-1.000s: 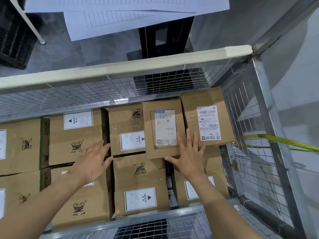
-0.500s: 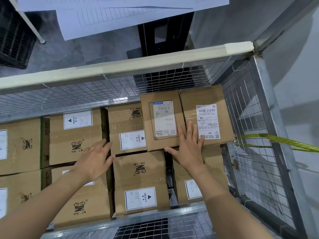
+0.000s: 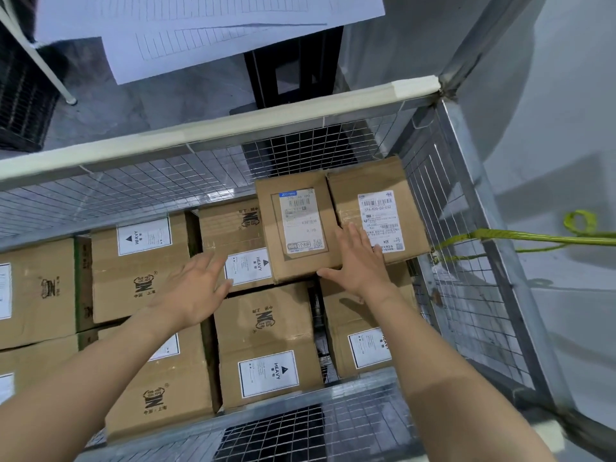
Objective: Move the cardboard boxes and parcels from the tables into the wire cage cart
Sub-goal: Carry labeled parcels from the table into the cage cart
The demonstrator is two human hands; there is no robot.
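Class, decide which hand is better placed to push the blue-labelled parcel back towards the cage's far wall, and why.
Right. The right hand lies open at the near right corner of the blue-labelled parcel, thumb along its front edge. The left hand is over a HEAVY-labelled box, off that parcel.

Grey floor (image 3: 180,98), black stand (image 3: 258,78), white ruled sheets (image 3: 200,21) overhanging (dark mesh crate (image 3: 20,105) far left).
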